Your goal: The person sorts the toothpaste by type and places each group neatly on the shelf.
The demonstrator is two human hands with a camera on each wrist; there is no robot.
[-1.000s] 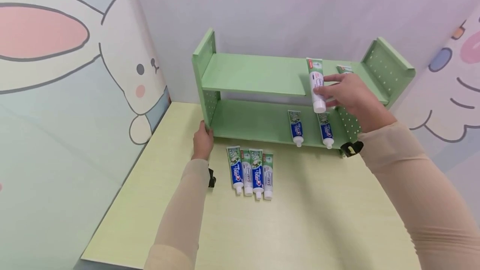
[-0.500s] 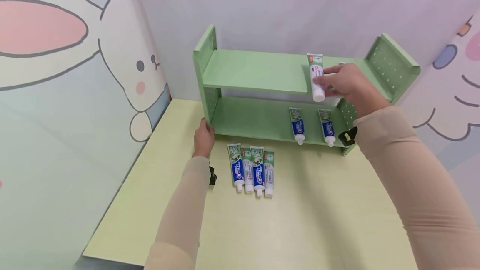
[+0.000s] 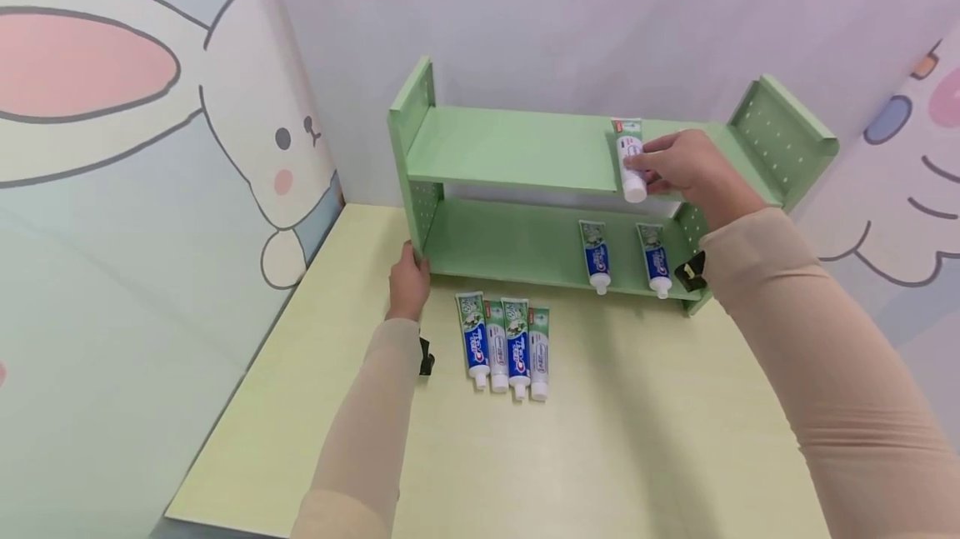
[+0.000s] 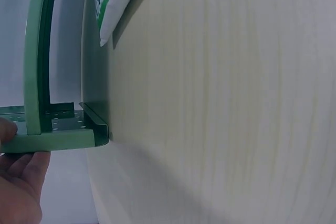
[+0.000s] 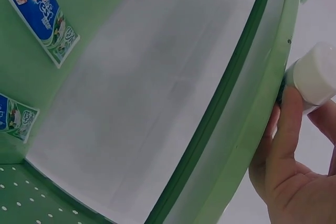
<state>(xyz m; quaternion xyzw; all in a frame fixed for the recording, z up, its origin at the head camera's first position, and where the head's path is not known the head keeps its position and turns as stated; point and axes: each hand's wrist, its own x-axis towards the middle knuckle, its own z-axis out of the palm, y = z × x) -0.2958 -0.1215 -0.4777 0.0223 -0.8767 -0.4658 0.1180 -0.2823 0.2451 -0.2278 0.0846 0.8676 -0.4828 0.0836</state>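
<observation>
My right hand (image 3: 693,168) holds a green-and-white toothpaste tube (image 3: 632,162) between thumb and fingers, cap toward me, over the front edge of the upper tier. In the right wrist view its white cap (image 5: 315,74) juts past that edge, beside my fingers. The green two-tier shelf rack (image 3: 510,147) stands on the table. My left hand (image 3: 408,285) grips the rack's left side panel low at the front; the left wrist view has thumb and fingers on opposite faces of the panel (image 4: 58,140). Two blue-and-green toothpaste tubes (image 3: 596,257) lie apart on the lower tier.
Several toothpaste tubes (image 3: 517,347), blue and white ones alternating, lie side by side on the pale table (image 3: 600,456) before the rack. A wall with a rabbit drawing (image 3: 255,131) borders the left, and the rack's perforated right panel (image 3: 783,143) rises beyond my right hand.
My right hand has moved the tube slightly back onto the upper tier. Another tube, seen earlier behind that hand, is now hidden. My left hand keeps its grip on the rack.
</observation>
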